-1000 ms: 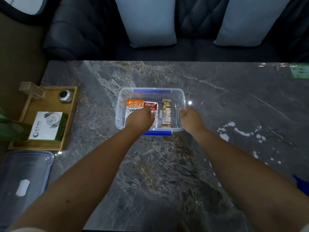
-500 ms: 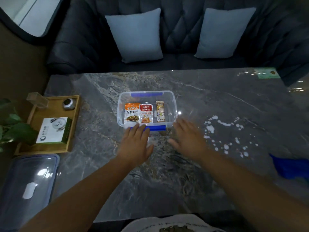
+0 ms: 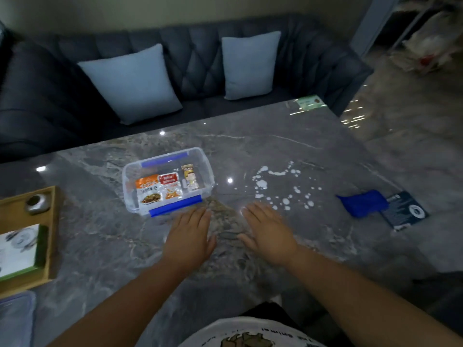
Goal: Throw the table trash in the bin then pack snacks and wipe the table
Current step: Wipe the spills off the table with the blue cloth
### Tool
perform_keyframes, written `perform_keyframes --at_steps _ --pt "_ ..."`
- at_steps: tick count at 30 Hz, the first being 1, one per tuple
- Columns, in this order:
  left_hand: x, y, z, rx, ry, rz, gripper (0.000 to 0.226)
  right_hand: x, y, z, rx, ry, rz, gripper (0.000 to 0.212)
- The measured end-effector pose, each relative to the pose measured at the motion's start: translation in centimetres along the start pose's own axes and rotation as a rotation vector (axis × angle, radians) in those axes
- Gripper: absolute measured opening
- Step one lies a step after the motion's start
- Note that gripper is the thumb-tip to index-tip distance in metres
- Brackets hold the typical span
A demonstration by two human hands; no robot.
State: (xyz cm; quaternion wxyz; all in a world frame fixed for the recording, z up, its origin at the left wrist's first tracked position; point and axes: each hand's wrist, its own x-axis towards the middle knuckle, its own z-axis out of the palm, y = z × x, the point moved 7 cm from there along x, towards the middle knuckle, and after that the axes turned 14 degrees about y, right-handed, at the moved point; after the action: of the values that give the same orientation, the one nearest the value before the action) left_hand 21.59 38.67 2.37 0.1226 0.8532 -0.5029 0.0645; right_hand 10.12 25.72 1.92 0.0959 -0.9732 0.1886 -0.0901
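Observation:
A clear plastic box (image 3: 130,194) with blue clips stands lidless on the grey marble table (image 3: 250,146). Inside lie three snack packs: an orange one (image 3: 147,189), a red one (image 3: 171,185) and a slim yellow one (image 3: 190,178). My left hand (image 3: 189,237) hovers palm down just in front of the box, fingers spread, holding nothing. My right hand (image 3: 268,230) is beside it, also flat and empty, its fingertips near a white spill (image 3: 275,182) of drops on the table. A blue cloth (image 3: 363,204) lies further right.
A dark card (image 3: 406,210) lies under the cloth's right end. A wooden tray (image 3: 51,236) with a boxed item and a small metal object sits at the left. The box lid (image 3: 15,319) shows at the bottom left. A dark sofa (image 3: 50,96) with two pillows runs behind the table.
Both hands let go of the box and pulled back towards me, opening flat over the table. My view swung right, bringing the spill, blue cloth and card into sight.

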Motion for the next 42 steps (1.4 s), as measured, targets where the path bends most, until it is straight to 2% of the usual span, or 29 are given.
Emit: perform_keyframes --at_steps 8,14,21,26,31,35,42 --pt "3.5 7.1 2.8 -0.079 -0.010 0.098 0.060 -3.8 7.4 -1.9 0.045 0.053 0.083 0.062" --pt "7.6 15.5 5.5 -0.126 0.032 0.154 0.054 -6.5 17.3 -4.0 -0.011 0.083 0.105 0.063" --pt "9.1 25.0 12.3 -0.114 -0.063 0.002 0.056 -8.7 31.5 -5.3 -0.057 -0.021 0.007 0.065" --pt "8.3 31.0 15.2 -0.155 -0.118 -0.087 0.052 -9.2 38.7 -5.5 -0.074 -0.101 -0.074 0.068" --pt "8.1 33.0 17.4 -0.146 -0.149 -0.133 0.044 -9.1 43.4 -3.5 -0.084 -0.203 -0.112 0.073" --pt "7.0 32.4 19.5 -0.054 -0.202 -0.157 0.049 -8.3 44.7 -1.8 -0.127 -0.266 -0.194 0.078" --pt "5.8 32.0 21.4 0.019 -0.196 -0.170 0.056 -7.4 45.5 -0.2 -0.133 -0.322 -0.361 0.083"
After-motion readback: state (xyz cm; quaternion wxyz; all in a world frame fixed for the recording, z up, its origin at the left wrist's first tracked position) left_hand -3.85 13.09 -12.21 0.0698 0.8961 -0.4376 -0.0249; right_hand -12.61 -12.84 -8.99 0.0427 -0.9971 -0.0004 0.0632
